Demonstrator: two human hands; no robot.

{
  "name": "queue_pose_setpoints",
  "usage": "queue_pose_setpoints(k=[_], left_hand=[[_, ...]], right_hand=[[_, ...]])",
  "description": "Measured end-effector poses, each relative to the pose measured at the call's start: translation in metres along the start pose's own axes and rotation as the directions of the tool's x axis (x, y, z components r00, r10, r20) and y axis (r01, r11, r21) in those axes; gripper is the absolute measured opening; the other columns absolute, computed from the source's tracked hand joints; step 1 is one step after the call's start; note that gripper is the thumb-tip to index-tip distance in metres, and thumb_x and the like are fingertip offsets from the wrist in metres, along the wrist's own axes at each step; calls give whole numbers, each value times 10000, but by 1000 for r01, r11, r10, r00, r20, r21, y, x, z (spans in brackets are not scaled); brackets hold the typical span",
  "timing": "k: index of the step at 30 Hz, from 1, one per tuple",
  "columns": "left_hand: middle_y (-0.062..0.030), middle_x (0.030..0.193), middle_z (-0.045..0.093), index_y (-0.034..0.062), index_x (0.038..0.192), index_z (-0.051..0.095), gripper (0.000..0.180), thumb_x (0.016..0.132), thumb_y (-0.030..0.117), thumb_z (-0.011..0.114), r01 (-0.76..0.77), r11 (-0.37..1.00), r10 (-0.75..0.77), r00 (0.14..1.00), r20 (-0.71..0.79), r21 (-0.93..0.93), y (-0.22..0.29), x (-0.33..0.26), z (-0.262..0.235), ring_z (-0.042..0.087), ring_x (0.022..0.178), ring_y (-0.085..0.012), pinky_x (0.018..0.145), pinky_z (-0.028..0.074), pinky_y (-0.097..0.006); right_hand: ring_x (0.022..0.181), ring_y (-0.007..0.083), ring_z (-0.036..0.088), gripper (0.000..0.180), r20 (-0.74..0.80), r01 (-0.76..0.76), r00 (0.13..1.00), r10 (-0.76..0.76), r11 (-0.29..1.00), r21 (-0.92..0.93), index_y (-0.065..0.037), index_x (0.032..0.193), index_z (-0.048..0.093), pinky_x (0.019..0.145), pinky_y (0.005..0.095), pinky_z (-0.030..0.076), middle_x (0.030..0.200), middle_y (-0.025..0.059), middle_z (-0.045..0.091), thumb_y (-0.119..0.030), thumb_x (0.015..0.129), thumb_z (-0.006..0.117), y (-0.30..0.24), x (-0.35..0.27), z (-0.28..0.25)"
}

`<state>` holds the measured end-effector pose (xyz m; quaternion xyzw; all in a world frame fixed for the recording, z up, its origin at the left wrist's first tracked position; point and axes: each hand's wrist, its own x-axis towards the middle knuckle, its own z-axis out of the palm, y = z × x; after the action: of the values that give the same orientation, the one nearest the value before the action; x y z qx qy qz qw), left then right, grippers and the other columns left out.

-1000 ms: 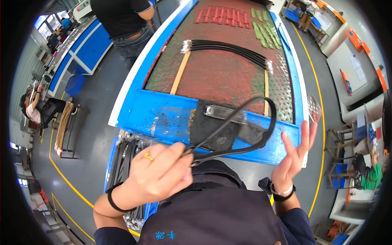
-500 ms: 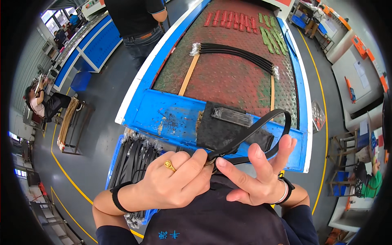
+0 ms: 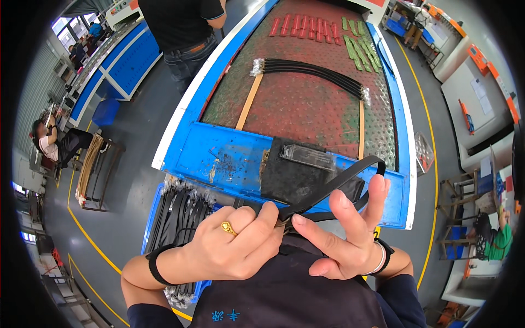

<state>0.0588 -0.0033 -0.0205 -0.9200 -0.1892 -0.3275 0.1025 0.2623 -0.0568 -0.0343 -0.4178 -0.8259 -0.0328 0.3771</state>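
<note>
A narrow black belt [image 3: 328, 188] is bent into a loop in front of me. My left hand [image 3: 235, 243] is closed in a pinch on it, where its strap ends come together; a small metal part, likely the buckle, is mostly hidden by the fingers. Fingers spread, my right hand [image 3: 347, 240] is beside the pinch, its index fingertip at the belt and the loop passing behind its raised fingers. Just beyond lie a dark mat [image 3: 279, 177] and a clear flat plastic piece [image 3: 309, 157] on the blue machine ledge [image 3: 219, 158].
Several black belts [image 3: 311, 70] with plastic-wrapped ends lie across two wooden strips [image 3: 250, 104] on the studded bed. Red pieces [image 3: 303, 26] and green pieces [image 3: 361, 52] lie farther back. A blue crate [image 3: 152, 218] of black belts [image 3: 178, 218] is at lower left. A person [image 3: 180, 27] stands beyond.
The belt loop has dropped slightly and narrowed behind my right hand's fingers. Both hands keep nearly the same pose; the view has shifted a little.
</note>
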Motion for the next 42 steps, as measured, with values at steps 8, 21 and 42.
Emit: queue_pose_setpoints(k=[8,21,42], left_hand=[[-91,863,581,53,691,610,65,669,109,634,-25,1000,25,1000,3,6,2,0,4,455,611,-134,473,330,-228],[-66,804,589,55,667,610,203,470,6,594,163,913,-147,986,73,-375,-17,-10,-10,483,533,-182,487,420,-267],[-51,727,581,59,642,603,158,496,1,582,281,791,-137,947,290,-543,-17,18,-33,525,579,-211,492,410,-291]], right_hand=[[1323,432,151,553,38,56,998,-59,996,74,-107,1068,660,1053,548,-23,1348,148,406,-516,904,327,7,7,-2],[1333,346,203,375,-9,-523,834,551,787,-327,-43,1161,568,1064,529,102,1398,131,336,-278,907,424,135,-120,40],[1318,274,231,504,228,216,960,-166,951,-219,-376,1200,547,1057,593,57,1359,-77,403,-558,733,490,22,-9,-26]])
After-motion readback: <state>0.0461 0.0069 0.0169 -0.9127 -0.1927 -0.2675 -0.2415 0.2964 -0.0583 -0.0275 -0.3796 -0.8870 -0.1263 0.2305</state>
